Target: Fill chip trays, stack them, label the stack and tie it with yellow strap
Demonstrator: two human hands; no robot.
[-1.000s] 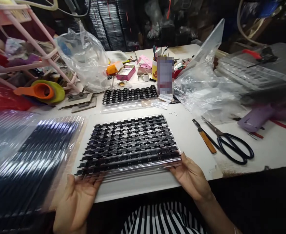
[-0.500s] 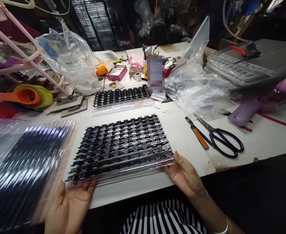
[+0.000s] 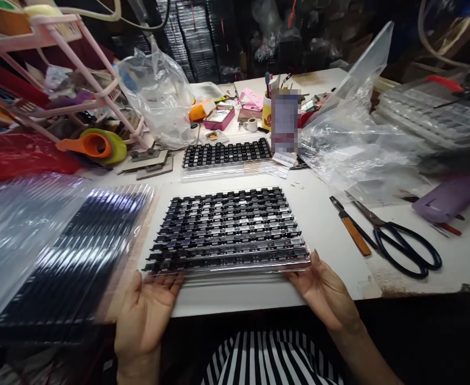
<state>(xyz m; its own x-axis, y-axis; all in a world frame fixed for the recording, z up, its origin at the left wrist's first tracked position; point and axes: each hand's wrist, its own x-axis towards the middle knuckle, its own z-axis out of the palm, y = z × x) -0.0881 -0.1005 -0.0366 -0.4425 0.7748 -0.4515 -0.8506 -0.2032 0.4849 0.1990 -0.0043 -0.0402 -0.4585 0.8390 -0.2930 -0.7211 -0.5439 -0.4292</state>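
Left hand point(image 3: 148, 310) and right hand point(image 3: 329, 291) are grasping a clear rectangular plastic tray point(image 3: 254, 267); any uneven tilting is risking spilling black notched strips point(image 3: 230, 236).

Since 0.5 s ago the view has swung left: more of the pink rack point(image 3: 105, 100) and red bag point(image 3: 22, 155) shows at left, while the purple tool point(image 3: 439, 198) has lost its upper part at the right border. The bracelet near the right hand point(image 3: 329, 297) has left view.
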